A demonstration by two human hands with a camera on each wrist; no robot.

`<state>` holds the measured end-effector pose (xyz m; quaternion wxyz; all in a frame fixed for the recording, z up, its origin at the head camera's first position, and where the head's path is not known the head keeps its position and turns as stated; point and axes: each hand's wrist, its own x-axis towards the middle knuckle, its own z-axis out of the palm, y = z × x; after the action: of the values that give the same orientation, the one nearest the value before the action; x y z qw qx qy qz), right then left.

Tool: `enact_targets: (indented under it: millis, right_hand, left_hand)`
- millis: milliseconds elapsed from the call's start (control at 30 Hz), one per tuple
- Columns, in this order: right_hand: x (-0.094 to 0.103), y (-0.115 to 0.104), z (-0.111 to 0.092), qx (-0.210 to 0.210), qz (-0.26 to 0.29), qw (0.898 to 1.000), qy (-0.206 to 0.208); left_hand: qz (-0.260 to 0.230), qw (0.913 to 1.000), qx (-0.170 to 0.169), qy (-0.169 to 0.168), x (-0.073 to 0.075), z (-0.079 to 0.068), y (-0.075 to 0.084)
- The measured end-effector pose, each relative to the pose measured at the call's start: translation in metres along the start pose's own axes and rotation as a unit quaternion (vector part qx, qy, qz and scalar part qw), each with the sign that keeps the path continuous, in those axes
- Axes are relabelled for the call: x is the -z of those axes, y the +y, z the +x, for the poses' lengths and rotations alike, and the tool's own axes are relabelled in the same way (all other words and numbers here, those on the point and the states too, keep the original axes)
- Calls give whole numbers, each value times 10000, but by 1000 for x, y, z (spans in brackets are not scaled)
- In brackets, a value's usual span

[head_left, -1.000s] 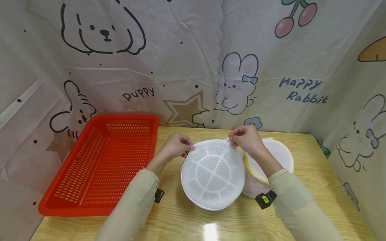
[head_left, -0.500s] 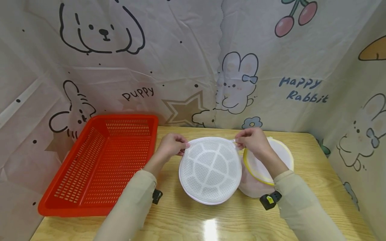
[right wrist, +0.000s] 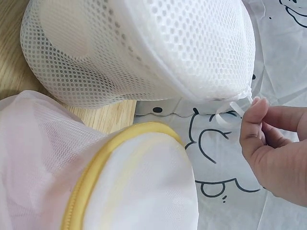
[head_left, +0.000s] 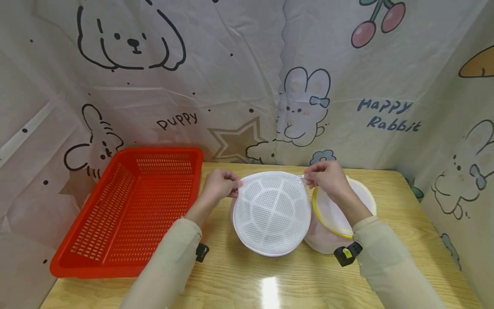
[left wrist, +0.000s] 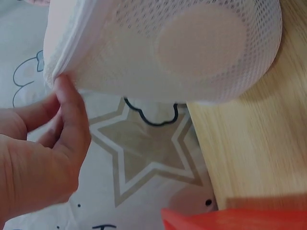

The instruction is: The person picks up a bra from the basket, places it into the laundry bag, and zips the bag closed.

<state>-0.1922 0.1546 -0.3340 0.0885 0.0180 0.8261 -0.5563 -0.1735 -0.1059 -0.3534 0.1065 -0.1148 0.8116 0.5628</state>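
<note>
A round white mesh laundry bag (head_left: 272, 214) stands over the middle of the table, its ribbed circular end facing me. My left hand (head_left: 220, 184) pinches the bag's upper left rim between thumb and fingers; the left wrist view shows the thumb at the piped seam (left wrist: 72, 50). At the upper right, my right hand (head_left: 326, 178) pinches a small white tab (right wrist: 250, 97) at the rim, beside a loose ribbon loop (right wrist: 225, 115). Through the mesh a pale round shape (right wrist: 67, 28) shows in the bag's far part. Just right of it is a second mesh laundry bag with a yellow zip (right wrist: 84, 191).
A red plastic basket (head_left: 197, 171) with slotted walls sits on the left of the wooden table (head_left: 231, 283). A printed cloth (head_left: 231, 77) hangs behind the table and along both sides. The second bag lies partly under my right forearm.
The white bag's face has risen slightly and tilted back. My right hand has shifted right, with the tab moving along the rim; my left hand has moved slightly left.
</note>
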Motion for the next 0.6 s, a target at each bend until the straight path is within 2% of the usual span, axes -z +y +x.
enact_targets:
  millis: [200, 300, 467, 600]
  right_hand:
    - [-1, -2, -3, 235, -148, 9994, -227]
    - [-1, -1, -4, 361, -198, 9988, -261]
    - [-4, -3, -4, 492, -129, 9983, -296]
    - [-8, -5, -4, 582, -141, 9976, -336]
  left_hand:
    - [544, 9941, -231, -906, 12, 1, -2]
    - [758, 9895, -235, -1209, 17, 1, 0]
    - [992, 9850, -522, -1308, 19, 1, 5]
    - [1723, 9737, -1003, -1101, 16, 2, 9]
